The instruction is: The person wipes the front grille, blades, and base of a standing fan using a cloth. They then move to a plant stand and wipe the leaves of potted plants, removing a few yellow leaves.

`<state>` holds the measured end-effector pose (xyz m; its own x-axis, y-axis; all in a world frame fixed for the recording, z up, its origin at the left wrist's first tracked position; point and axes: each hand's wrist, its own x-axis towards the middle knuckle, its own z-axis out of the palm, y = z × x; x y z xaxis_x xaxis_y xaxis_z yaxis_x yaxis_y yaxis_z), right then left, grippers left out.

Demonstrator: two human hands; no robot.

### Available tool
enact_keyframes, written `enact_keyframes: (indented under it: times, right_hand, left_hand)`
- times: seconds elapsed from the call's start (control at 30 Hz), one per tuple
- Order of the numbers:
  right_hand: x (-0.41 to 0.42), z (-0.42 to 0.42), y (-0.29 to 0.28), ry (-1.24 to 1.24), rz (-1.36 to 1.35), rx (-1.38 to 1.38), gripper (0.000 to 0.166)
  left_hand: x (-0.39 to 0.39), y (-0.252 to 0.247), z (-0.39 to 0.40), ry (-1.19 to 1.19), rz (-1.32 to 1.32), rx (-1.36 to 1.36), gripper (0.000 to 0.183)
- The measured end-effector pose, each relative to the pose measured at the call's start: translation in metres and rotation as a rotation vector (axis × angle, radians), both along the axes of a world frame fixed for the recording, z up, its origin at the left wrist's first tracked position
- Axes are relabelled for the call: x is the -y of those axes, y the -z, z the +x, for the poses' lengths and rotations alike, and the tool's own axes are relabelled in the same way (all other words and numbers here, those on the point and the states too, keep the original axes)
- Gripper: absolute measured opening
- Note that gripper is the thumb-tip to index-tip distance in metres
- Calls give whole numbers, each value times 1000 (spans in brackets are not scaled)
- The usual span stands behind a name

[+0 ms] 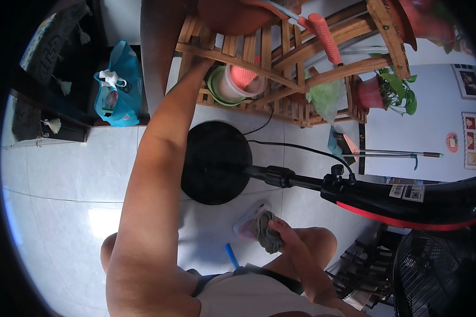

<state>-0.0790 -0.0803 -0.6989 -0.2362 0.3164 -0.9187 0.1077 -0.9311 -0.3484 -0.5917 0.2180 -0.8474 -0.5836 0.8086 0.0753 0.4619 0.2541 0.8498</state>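
My left arm reaches up to the slatted wooden plant stand [238,61]. My left hand [204,60] is mostly hidden behind its rail, so its fingers and anything in them cannot be made out. Close beside it, on the lower shelf, a green round container [221,89] sits next to a translucent plastic tub [258,88] with a ribbed coral-coloured item [242,76] in it. My right hand [282,232] grips a bunched grey cloth [268,233] above my knee. A clear plastic slipper [248,222] shows beyond the cloth.
A fan's round black base [217,162] and pole [279,176] stand before me, its cord running to the stand. A coral-handled tool [326,39] juts from the upper shelf. A blue bag [121,87] lies left, a potted plant [371,92] and dustpan [339,144] right.
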Motion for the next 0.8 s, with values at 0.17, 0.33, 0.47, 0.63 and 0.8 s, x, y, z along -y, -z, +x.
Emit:
enact_keyframes:
  times: [0.17,0.33,0.47,0.63,0.8]
  right_hand:
    - [-3,-10,-6,45,-37,-86,36]
    - [-6,-20,-8,89,-30,-71,41]
    - [-7,-20,-5,59,-1,-92,31]
    - [-8,-27,-12,92,-2,-185,28]
    - [-4,-37,-24,181,-42,-214,33]
  left_hand:
    - [2,-31,-2,-65,5,-61,50]
    - [2,-58,2,-147,-9,-84,47]
    - [18,-72,38,-183,-71,21,45]
    - [67,-91,74,-301,-104,382,41]
    - [142,-97,125,-397,44,499,38]
